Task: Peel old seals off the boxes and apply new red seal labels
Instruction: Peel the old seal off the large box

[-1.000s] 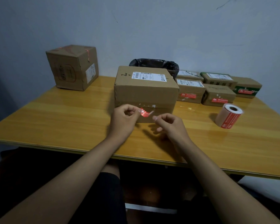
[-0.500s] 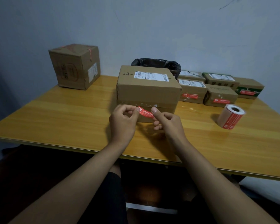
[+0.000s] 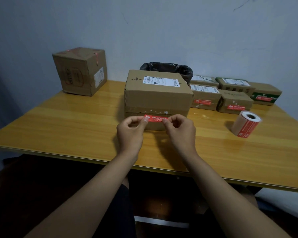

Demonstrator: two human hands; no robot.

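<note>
Now flat, red label [image 3: 155, 119] faces box [image 3: 157, 100]

Both forearms reached forward, converging; left hand [image 3: 130, 133] and right hand [image 3: 181, 132] were raised side by side, fingers curled, each pinching thumb against forefinger at one label [image 3: 156, 119] end
</note>
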